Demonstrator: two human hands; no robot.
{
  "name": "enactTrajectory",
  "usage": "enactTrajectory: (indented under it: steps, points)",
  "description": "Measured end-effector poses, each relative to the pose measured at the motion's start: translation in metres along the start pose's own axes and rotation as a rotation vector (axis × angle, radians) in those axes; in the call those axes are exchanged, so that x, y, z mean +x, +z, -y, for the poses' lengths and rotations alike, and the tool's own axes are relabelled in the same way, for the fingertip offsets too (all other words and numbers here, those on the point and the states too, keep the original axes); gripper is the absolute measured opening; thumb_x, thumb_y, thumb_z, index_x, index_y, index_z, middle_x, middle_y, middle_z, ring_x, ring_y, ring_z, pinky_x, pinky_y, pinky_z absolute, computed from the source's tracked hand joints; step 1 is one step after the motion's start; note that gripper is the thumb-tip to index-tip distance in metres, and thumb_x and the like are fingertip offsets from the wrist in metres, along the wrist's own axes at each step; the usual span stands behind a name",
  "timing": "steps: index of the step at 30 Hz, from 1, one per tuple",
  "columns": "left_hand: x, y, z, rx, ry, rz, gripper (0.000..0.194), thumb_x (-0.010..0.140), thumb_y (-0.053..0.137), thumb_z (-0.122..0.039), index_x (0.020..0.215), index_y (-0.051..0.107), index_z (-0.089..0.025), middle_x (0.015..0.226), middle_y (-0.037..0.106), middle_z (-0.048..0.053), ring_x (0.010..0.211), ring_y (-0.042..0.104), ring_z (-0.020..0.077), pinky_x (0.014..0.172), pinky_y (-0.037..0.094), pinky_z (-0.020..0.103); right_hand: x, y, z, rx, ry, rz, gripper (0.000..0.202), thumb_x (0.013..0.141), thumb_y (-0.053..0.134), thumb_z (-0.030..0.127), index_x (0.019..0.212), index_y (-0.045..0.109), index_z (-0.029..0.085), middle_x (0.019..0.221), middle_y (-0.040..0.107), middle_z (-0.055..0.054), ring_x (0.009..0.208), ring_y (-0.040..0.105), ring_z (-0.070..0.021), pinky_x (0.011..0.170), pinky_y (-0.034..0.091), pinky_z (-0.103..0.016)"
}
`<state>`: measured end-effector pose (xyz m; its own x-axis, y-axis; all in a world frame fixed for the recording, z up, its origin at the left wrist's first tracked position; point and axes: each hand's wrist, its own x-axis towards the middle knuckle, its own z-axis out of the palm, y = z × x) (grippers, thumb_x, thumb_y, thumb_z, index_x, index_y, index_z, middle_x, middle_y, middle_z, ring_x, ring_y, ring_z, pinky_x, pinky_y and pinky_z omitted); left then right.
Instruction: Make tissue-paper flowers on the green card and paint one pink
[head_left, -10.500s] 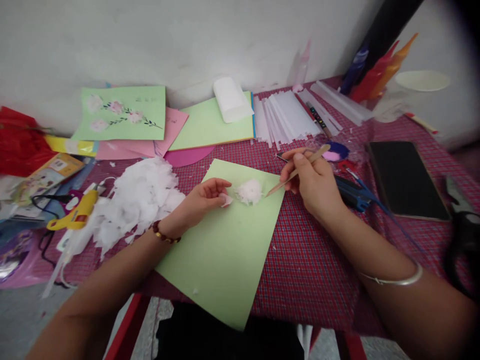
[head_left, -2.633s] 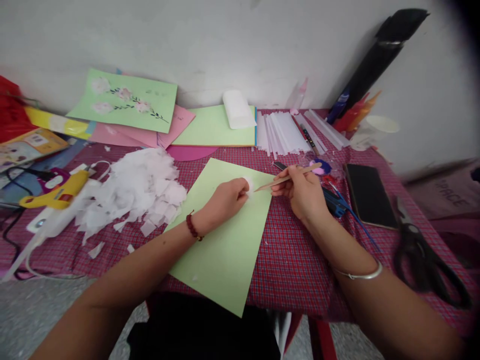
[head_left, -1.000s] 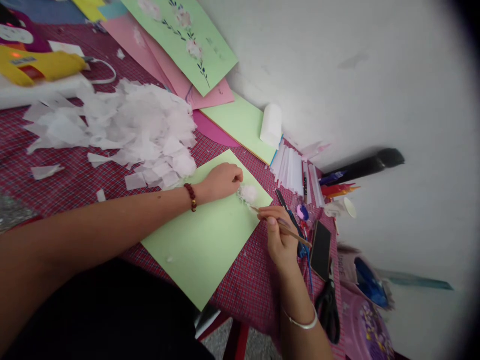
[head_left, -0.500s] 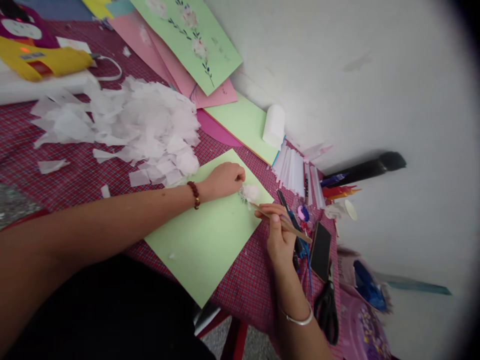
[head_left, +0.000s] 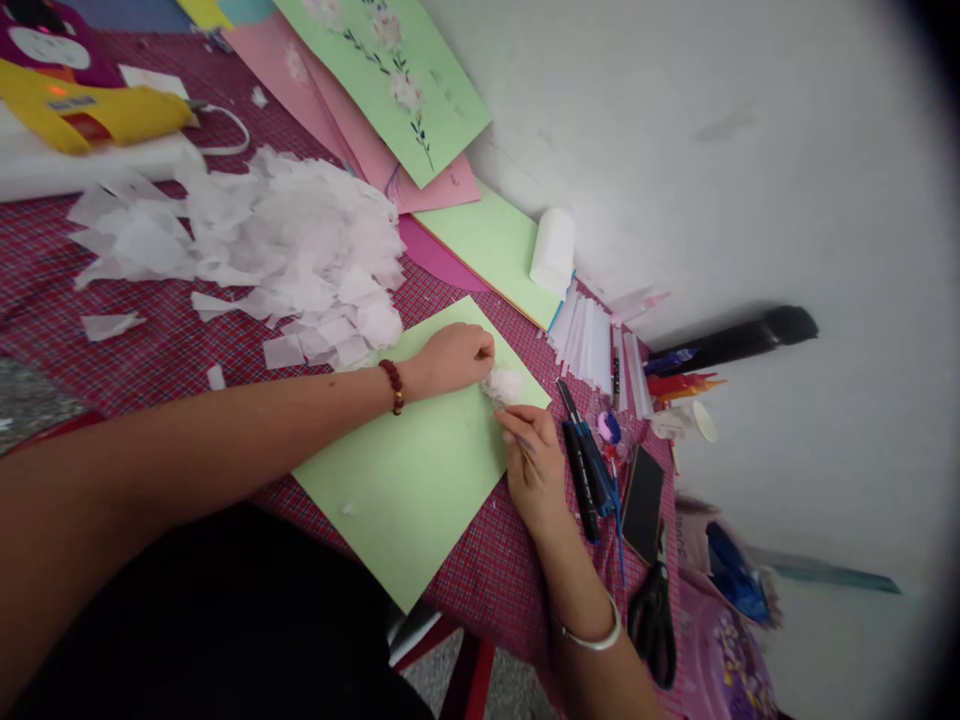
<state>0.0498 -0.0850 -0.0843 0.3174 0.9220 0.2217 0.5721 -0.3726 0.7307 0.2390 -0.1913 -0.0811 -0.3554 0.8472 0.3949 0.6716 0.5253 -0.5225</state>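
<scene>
My left hand [head_left: 454,358] rests on a light green sheet of paper [head_left: 405,470], its fingers curled closed; anything inside them is hidden. Just beside its fingertips is a fluffy white tissue flower [head_left: 504,384] near the sheet's upper right edge. Below the flower, my right hand [head_left: 536,465] pinches a thin wooden stick [head_left: 527,452], mostly covered by the fingers. Those fingertips are close to the flower's lower side; whether they touch it I cannot tell. A tiny white scrap [head_left: 347,510] lies lower on the sheet.
A large heap of white tissue pieces [head_left: 300,230] spreads at left, with a yellow glue gun [head_left: 112,115] behind. Finished floral green card [head_left: 442,110] and pink sheets lie at the back. Pens [head_left: 581,480], a phone [head_left: 643,505] and scissors [head_left: 654,620] line the right, near the wall.
My right hand has moved left and turned inward, bringing its fingertips up to the flower; the stick, earlier slanting out to the right, is now mostly hidden. My left hand stays in place.
</scene>
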Motion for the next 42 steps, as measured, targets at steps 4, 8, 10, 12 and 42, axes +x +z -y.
enactTrajectory:
  steps: [4,8,10,12,42]
  points:
    - [0.000,-0.002,0.002,0.022,0.039,0.035,0.013,0.074,0.056,-0.022,0.073,0.067,-0.016,0.078,0.069,0.005,0.074,0.059,0.0182,0.067,0.041,0.029,-0.006,0.006,-0.003,0.008,-0.007,0.086,0.034,0.095,0.042,0.017,0.120,0.063,0.027,0.111,0.059,-0.010,0.103,0.062,-0.0212,0.089,0.053,-0.038]
    - [-0.004,-0.005,-0.004,0.097,0.161,0.142,0.028,0.071,0.063,-0.034,0.091,0.070,-0.014,0.094,0.069,0.009,0.091,0.062,0.0244,0.083,0.045,0.034,-0.005,0.009,0.002,-0.031,-0.051,0.115,0.035,0.095,0.040,0.015,0.120,0.063,0.025,0.111,0.061,-0.011,0.103,0.062,-0.0211,0.089,0.053,-0.037]
    - [-0.008,-0.005,-0.010,0.148,0.165,0.162,0.032,0.070,0.064,-0.034,0.096,0.070,-0.016,0.100,0.068,0.009,0.096,0.061,0.0269,0.087,0.044,0.037,-0.003,0.010,0.004,-0.047,-0.055,0.104,0.035,0.095,0.040,0.015,0.120,0.063,0.024,0.110,0.061,-0.011,0.103,0.062,-0.0209,0.089,0.054,-0.037]
    - [-0.010,-0.003,-0.014,0.181,0.153,0.167,0.031,0.070,0.063,-0.032,0.097,0.069,-0.018,0.103,0.067,0.009,0.099,0.060,0.0281,0.088,0.044,0.039,-0.002,0.009,0.005,-0.048,-0.040,0.093,0.032,0.096,0.041,0.017,0.119,0.063,0.024,0.111,0.061,-0.011,0.104,0.062,-0.0208,0.090,0.054,-0.038]
    - [-0.008,-0.012,-0.012,-0.121,0.100,0.284,0.016,0.065,0.053,-0.021,0.062,0.066,-0.014,0.062,0.063,0.002,0.057,0.052,0.0121,0.055,0.032,0.024,-0.001,-0.009,0.010,0.531,0.228,-0.346,0.025,0.097,0.046,0.032,0.096,0.069,0.021,0.103,0.060,-0.008,0.085,0.065,-0.0181,0.075,0.059,-0.039]
